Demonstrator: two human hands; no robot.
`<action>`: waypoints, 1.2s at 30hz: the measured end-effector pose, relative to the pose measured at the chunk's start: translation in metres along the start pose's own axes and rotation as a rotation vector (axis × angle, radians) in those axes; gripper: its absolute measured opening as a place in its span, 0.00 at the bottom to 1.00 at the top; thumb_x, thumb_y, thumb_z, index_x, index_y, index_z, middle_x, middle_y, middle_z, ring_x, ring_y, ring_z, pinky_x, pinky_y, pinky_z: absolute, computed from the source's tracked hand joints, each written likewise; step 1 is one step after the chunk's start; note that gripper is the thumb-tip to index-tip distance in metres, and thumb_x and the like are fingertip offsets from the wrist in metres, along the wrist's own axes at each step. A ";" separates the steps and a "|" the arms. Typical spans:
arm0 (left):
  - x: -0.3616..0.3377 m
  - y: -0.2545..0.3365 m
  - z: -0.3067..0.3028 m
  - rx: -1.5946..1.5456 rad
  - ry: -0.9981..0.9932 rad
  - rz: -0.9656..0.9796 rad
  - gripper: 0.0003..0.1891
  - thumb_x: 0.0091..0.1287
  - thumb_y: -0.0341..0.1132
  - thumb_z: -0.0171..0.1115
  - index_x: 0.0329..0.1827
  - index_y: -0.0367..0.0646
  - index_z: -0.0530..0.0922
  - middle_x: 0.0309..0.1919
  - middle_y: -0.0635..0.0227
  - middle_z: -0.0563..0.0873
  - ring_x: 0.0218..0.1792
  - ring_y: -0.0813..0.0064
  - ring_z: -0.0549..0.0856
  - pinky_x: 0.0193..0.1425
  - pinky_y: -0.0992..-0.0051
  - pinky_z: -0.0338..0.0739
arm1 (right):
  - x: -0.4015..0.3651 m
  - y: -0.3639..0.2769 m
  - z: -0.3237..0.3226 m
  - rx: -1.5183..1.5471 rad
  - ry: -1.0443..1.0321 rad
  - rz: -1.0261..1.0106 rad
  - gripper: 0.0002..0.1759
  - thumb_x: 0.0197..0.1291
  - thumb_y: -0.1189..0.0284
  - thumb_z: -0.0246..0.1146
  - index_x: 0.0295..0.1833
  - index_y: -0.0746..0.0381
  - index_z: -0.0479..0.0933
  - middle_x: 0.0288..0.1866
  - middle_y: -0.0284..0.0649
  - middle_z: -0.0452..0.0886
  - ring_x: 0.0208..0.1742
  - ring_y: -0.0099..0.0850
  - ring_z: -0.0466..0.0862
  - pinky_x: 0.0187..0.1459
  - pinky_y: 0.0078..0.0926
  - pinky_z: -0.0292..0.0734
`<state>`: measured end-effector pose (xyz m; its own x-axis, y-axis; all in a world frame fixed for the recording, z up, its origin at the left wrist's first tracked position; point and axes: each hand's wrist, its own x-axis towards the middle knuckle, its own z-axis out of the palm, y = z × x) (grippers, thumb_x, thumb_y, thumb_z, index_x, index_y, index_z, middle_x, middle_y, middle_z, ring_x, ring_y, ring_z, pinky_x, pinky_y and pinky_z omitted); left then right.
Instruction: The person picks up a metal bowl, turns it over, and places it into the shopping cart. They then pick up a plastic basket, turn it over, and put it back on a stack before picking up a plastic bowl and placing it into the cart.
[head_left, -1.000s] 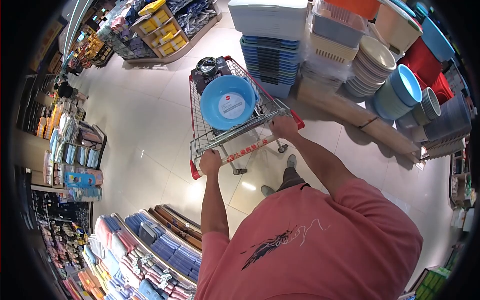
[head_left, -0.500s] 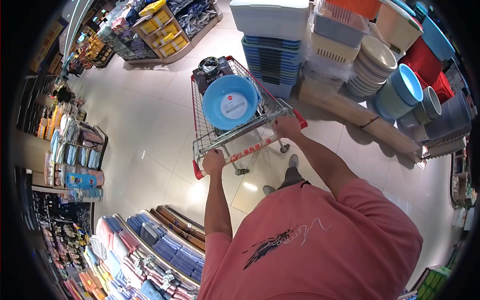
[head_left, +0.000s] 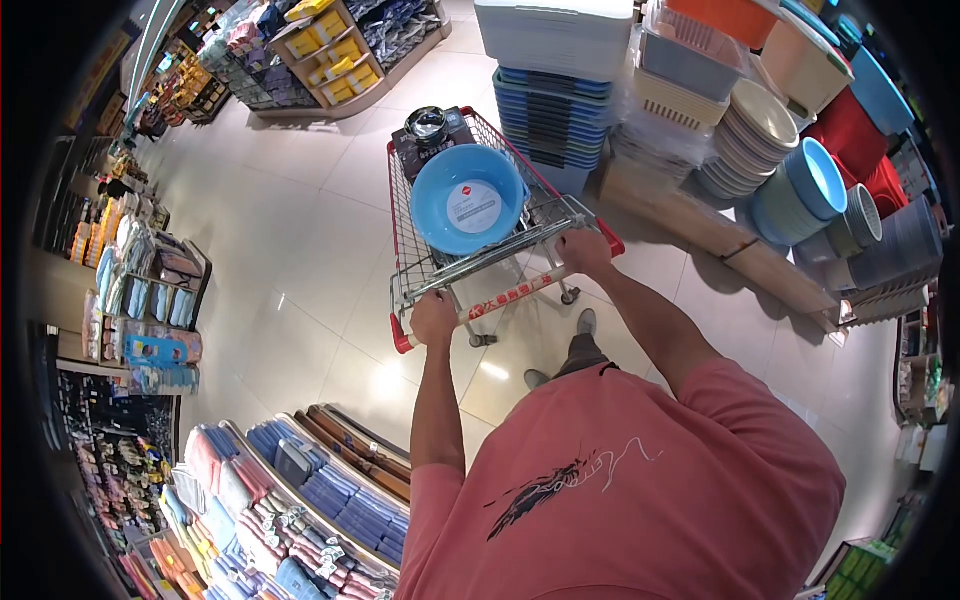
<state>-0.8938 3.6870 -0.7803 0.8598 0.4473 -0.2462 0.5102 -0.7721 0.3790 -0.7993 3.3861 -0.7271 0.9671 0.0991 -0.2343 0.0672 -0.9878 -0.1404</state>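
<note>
A metal shopping cart (head_left: pixel 398 222) with red trim stands in front of me, its handle bar (head_left: pixel 510 296) bearing red lettering. Toward the bar's left end, my left hand (head_left: pixel 434 318) is closed around it. My right hand (head_left: pixel 584 252) grips the same bar near its right end. Inside the cart lies a round light blue basin (head_left: pixel 440 190) with a white label on its bottom. Beyond the basin, at the cart's far end, is a dark box (head_left: pixel 460 130) with a shiny round item (head_left: pixel 426 125) on it.
Stacked storage bins (head_left: pixel 550 110) stand close to the cart's right side, with stacked basins (head_left: pixel 800 190) farther right. A display of folded cloth (head_left: pixel 340 500) is at the lower left. Shelves (head_left: pixel 165 300) line the left, and a wooden rack (head_left: pixel 330 60) stands ahead.
The cart and both hands appear slightly farther right in view. The bins ahead have shifted right, and the cloth display at the lower left looks a little nearer. Both hands keep their hold.
</note>
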 end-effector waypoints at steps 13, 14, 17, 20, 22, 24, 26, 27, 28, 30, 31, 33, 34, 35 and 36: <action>0.012 -0.011 -0.001 -0.088 0.084 0.050 0.15 0.68 0.46 0.56 0.37 0.46 0.87 0.27 0.58 0.89 0.30 0.53 0.88 0.37 0.55 0.82 | 0.004 -0.008 0.011 0.006 0.031 0.024 0.19 0.62 0.58 0.55 0.35 0.61 0.84 0.34 0.49 0.87 0.37 0.48 0.87 0.44 0.48 0.81; 0.015 -0.013 -0.003 -0.091 0.089 0.061 0.15 0.68 0.46 0.56 0.38 0.46 0.87 0.27 0.58 0.89 0.30 0.53 0.88 0.37 0.55 0.82 | 0.006 -0.013 0.011 0.012 0.043 0.039 0.19 0.62 0.58 0.55 0.35 0.61 0.84 0.33 0.50 0.86 0.37 0.49 0.87 0.43 0.48 0.81; 0.030 -0.019 -0.006 -0.092 0.065 0.038 0.15 0.67 0.46 0.57 0.40 0.47 0.86 0.28 0.59 0.89 0.31 0.54 0.88 0.38 0.55 0.82 | 0.015 -0.025 0.012 -0.002 0.005 0.042 0.19 0.62 0.58 0.56 0.34 0.61 0.85 0.33 0.50 0.86 0.36 0.50 0.87 0.43 0.49 0.81; 0.049 -0.030 -0.010 -0.086 0.063 0.051 0.14 0.67 0.45 0.57 0.40 0.47 0.86 0.28 0.60 0.89 0.32 0.54 0.88 0.39 0.55 0.82 | 0.025 -0.034 0.020 -0.008 -0.021 0.002 0.17 0.63 0.59 0.56 0.36 0.60 0.84 0.33 0.50 0.86 0.36 0.50 0.86 0.41 0.49 0.81; 0.062 -0.044 -0.013 -0.071 0.055 0.069 0.14 0.67 0.44 0.57 0.41 0.47 0.87 0.28 0.60 0.89 0.32 0.54 0.88 0.39 0.56 0.82 | 0.028 -0.044 0.028 0.004 -0.012 -0.029 0.19 0.64 0.57 0.56 0.37 0.60 0.84 0.33 0.50 0.86 0.36 0.50 0.86 0.41 0.50 0.81; 0.079 -0.061 -0.017 -0.083 0.104 0.107 0.14 0.68 0.44 0.57 0.40 0.46 0.86 0.28 0.60 0.89 0.32 0.54 0.88 0.38 0.56 0.81 | 0.034 -0.060 0.036 0.039 -0.085 -0.047 0.20 0.65 0.57 0.55 0.37 0.60 0.84 0.32 0.50 0.86 0.35 0.49 0.86 0.42 0.49 0.81; 0.094 -0.075 -0.021 -0.062 0.120 0.141 0.13 0.68 0.43 0.57 0.40 0.46 0.86 0.27 0.60 0.89 0.31 0.54 0.88 0.38 0.55 0.81 | 0.034 -0.084 0.026 0.074 -0.175 0.009 0.21 0.66 0.56 0.54 0.37 0.60 0.84 0.33 0.49 0.86 0.37 0.49 0.87 0.43 0.49 0.80; 0.100 -0.077 -0.024 -0.055 0.133 0.123 0.13 0.68 0.42 0.57 0.39 0.46 0.86 0.26 0.60 0.88 0.31 0.54 0.88 0.38 0.55 0.80 | 0.038 -0.087 0.031 0.076 -0.196 -0.021 0.22 0.66 0.56 0.53 0.38 0.61 0.85 0.34 0.48 0.87 0.38 0.48 0.87 0.44 0.49 0.81; 0.107 -0.081 -0.025 -0.049 0.146 0.105 0.13 0.68 0.42 0.57 0.39 0.45 0.86 0.26 0.59 0.88 0.31 0.54 0.88 0.37 0.55 0.80 | 0.042 -0.093 0.032 0.078 -0.216 -0.052 0.23 0.67 0.55 0.53 0.39 0.62 0.85 0.36 0.48 0.87 0.39 0.47 0.88 0.44 0.49 0.81; 0.121 -0.092 -0.024 -0.055 0.197 0.117 0.13 0.68 0.42 0.57 0.39 0.44 0.86 0.25 0.59 0.88 0.30 0.53 0.88 0.36 0.56 0.80 | 0.050 -0.103 0.032 0.116 -0.274 -0.056 0.24 0.68 0.54 0.52 0.41 0.61 0.85 0.37 0.47 0.88 0.41 0.47 0.88 0.46 0.48 0.81; 0.128 -0.096 -0.025 -0.058 0.199 0.087 0.13 0.68 0.42 0.57 0.39 0.44 0.86 0.25 0.59 0.88 0.30 0.53 0.88 0.36 0.56 0.80 | 0.054 -0.106 0.033 0.109 -0.357 -0.081 0.25 0.69 0.52 0.51 0.42 0.61 0.85 0.36 0.47 0.88 0.42 0.46 0.88 0.47 0.48 0.81; 0.145 -0.102 -0.027 -0.059 0.180 0.029 0.13 0.68 0.42 0.57 0.39 0.44 0.86 0.27 0.57 0.88 0.32 0.53 0.88 0.37 0.56 0.80 | 0.064 -0.117 0.035 0.120 -0.431 -0.093 0.26 0.70 0.51 0.50 0.42 0.61 0.85 0.36 0.46 0.88 0.43 0.45 0.88 0.48 0.47 0.80; 0.152 -0.110 -0.026 -0.047 0.178 0.047 0.13 0.68 0.42 0.57 0.39 0.44 0.86 0.27 0.57 0.88 0.32 0.53 0.88 0.37 0.56 0.80 | 0.066 -0.121 0.037 0.116 -0.509 -0.110 0.28 0.71 0.50 0.49 0.42 0.61 0.85 0.36 0.45 0.88 0.44 0.45 0.88 0.48 0.47 0.80; 0.161 -0.115 -0.024 -0.035 0.170 0.043 0.13 0.68 0.42 0.57 0.39 0.44 0.86 0.27 0.57 0.88 0.32 0.52 0.88 0.38 0.56 0.80 | 0.072 -0.125 0.036 0.106 -0.583 -0.129 0.30 0.72 0.48 0.48 0.41 0.61 0.85 0.35 0.45 0.88 0.45 0.45 0.88 0.48 0.46 0.80; 0.169 -0.116 -0.026 -0.027 0.164 0.036 0.13 0.67 0.42 0.57 0.40 0.44 0.87 0.27 0.56 0.88 0.32 0.52 0.88 0.38 0.56 0.80 | 0.078 -0.129 0.035 0.112 -0.574 -0.120 0.30 0.72 0.48 0.48 0.41 0.61 0.85 0.35 0.45 0.88 0.45 0.45 0.88 0.48 0.46 0.80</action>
<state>-0.8075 3.8636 -0.8428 0.8685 0.4886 -0.0837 0.4770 -0.7777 0.4094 -0.7416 3.5253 -0.7613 0.6652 0.2895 -0.6883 0.1116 -0.9500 -0.2918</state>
